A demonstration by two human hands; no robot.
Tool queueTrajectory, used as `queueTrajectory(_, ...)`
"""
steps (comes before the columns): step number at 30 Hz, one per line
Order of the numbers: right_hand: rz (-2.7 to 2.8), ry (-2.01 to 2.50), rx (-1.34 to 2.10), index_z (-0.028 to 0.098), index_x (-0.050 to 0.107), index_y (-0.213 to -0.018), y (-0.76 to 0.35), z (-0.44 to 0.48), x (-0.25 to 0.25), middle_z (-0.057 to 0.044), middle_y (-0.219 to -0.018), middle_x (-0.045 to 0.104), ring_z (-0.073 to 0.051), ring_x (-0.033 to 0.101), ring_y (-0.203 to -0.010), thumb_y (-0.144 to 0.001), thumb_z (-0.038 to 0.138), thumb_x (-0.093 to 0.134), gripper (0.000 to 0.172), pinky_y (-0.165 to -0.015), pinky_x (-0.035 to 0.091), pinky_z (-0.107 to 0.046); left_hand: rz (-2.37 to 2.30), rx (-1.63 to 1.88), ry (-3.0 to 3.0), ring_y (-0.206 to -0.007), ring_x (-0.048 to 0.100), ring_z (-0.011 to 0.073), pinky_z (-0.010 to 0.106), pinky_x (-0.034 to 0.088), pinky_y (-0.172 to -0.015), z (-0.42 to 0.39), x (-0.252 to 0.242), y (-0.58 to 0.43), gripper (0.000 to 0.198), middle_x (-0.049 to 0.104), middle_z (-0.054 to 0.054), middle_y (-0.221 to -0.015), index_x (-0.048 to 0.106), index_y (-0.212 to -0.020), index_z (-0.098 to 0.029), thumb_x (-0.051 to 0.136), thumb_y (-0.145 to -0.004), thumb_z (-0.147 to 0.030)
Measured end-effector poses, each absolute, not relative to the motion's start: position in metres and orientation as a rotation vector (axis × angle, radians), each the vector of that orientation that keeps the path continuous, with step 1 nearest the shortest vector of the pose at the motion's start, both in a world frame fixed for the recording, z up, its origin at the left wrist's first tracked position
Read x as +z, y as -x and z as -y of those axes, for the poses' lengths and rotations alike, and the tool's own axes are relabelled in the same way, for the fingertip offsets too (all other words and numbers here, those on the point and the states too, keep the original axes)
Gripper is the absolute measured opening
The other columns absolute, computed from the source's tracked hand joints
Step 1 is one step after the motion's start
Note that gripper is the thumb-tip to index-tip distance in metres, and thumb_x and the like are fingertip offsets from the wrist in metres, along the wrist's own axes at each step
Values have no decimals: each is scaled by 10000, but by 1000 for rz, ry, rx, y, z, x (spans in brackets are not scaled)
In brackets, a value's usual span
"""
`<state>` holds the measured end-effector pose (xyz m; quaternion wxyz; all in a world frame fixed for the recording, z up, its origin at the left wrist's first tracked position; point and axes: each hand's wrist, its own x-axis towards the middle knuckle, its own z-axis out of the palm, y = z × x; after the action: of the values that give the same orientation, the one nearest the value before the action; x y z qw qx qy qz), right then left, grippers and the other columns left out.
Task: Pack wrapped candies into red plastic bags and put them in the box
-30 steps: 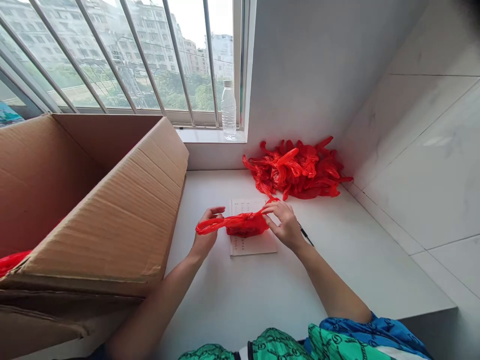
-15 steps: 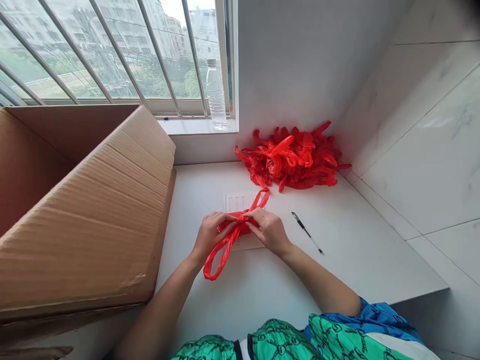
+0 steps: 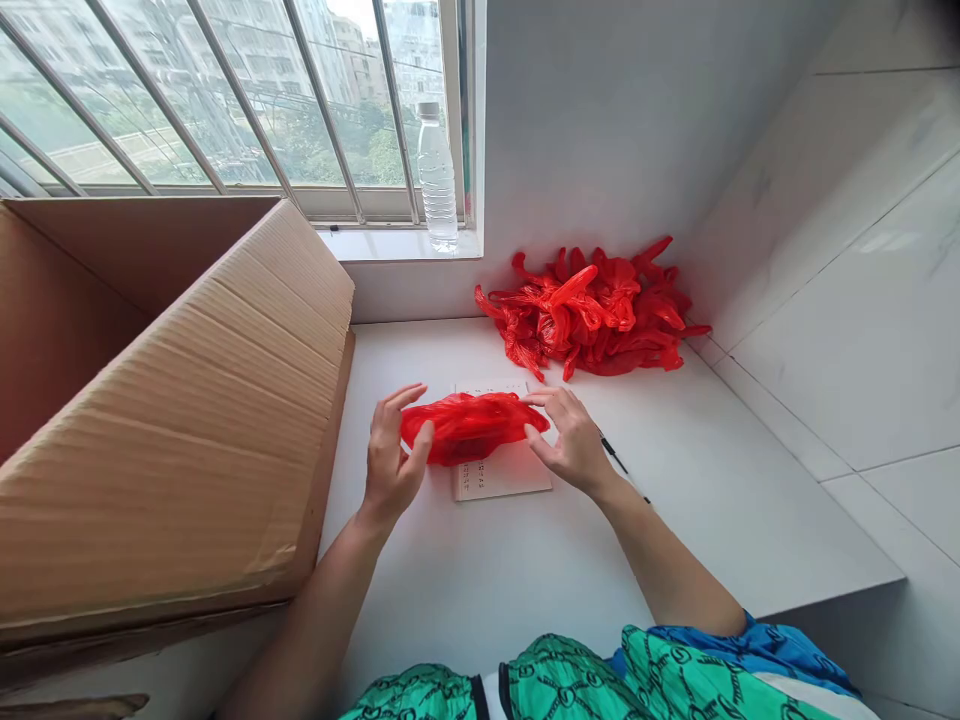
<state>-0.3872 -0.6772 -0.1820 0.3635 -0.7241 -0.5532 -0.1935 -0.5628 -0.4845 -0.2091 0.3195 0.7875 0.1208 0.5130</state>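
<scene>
A red plastic bag, gathered into a long bundle, lies over a booklet with printed or written characters. At the bag's left end is my left hand, its fingers and thumb spread apart. My right hand curves around the opposite end, also with a gap between thumb and fingers; its fingertips are close to the plastic. Whether either hand touches the bag is hard to make out. Most of the booklet's upper part is covered by the red plastic.
A heap of red plastic bags lies against the back wall. The black pen is partly behind my right wrist. A large open cardboard box stands at left. On the windowsill is a clear bottle.
My fingers have let go of the pinched middle of the bag and moved apart to its two ends. The long handle loops no longer show. The view has shifted slightly.
</scene>
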Motion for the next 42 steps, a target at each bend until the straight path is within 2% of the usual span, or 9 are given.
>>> queueTrajectory(3, 1432, 1840, -451, 253, 575, -1236, 403, 668, -188, -71, -1161, 668, -261, 599, -1051, -899, 340, 618, 351, -896, 455, -418, -205, 1314, -2420, -1177, 559, 264, 436, 356, -1046, 505, -202, 560, 372, 606, 67, -1318, 605, -1280, -286, 596, -908, -291)
queueTrajectory(9, 1243, 1728, -291, 254, 653, -903, 404, 667, -186, -8, -853, 672, -207, 602, -852, -909, 265, 571, 82, -863, 444, -388, -309, 1312, -2188, -842, 600, 187, 351, 422, -862, 506, -203, 556, 127, 683, 16, -863, 752, -891, -273, 626, -909, -281)
queueTrajectory(13, 940, 1551, -132, 232, 621, -868, 390, 675, -178, -12, -862, 650, -195, 605, -853, -888, 310, 563, 99, -835, 493, -351, -391, 1219, -1583, -903, 619, 187, 289, 481, -765, 501, -196, 560, 196, 664, 44, -994, 744, -936, -221, 647, -893, -387)
queueTrajectory(18, 999, 1535, -105, 240, 584, -1018, 404, 675, -173, -24, -976, 669, -199, 630, -930, -872, 306, 580, 160, -880, 510, -363, -325, 1263, -1709, -1045, 613, 204, 340, 485, -922, 513, -184, 566, 383, 652, 57, -1140, 618, -1275, -267, 633, -902, -348)
queueTrajectory(21, 1080, 1600, -243, 248, 606, -965, 415, 676, -167, -19, -954, 674, -203, 624, -935, -863, 364, 650, 161, -923, 486, -383, -268, 1363, -2075, -955, 607, 192, 377, 423, -1005, 517, -177, 569, 251, 665, 28, -988, 707, -1108, -277, 696, -860, -318)
queueTrajectory(24, 943, 1562, -324, 229, 588, -811, 405, 680, -163, -6, -796, 636, -179, 607, -804, -904, 427, 611, 220, -829, 502, -355, -359, 1435, -1865, -799, 589, 164, 332, 470, -867, 510, -174, 572, 184, 643, 19, -822, 701, -899, -222, 617, -922, -384)
queueTrajectory(32, 886, 1381, -663, 242, 565, -1108, 392, 698, -142, -79, -1122, 626, -222, 623, -1060, -891, 346, 638, 252, -944, 502, -436, -204, 1388, -1429, -837, 601, 138, 246, 498, -772, 501, -168, 586, 202, 629, 16, -909, 639, -1083, -244, 650, -882, -256)
queueTrajectory(38, 1662, 1470, -779, 272, 631, -1000, 443, 694, -131, -32, -902, 696, -194, 649, -846, -941, 213, 569, 104, -742, 497, -345, 40, 1300, -1563, -939, 570, 180, 384, 465, -1010, 517, -160, 597, 256, 566, 47, -911, 654, -653, -195, 495, -836, -111)
queueTrajectory(42, 1860, 1810, -700, 217, 655, -864, 436, 673, -150, -17, -812, 725, -169, 648, -781, -1005, 250, 494, 217, -833, 447, -360, 165, 1101, -1495, -836, 598, 181, 418, 489, -970, 517, -161, 604, 241, 613, 57, -877, 517, -593, -173, 456, -824, -135)
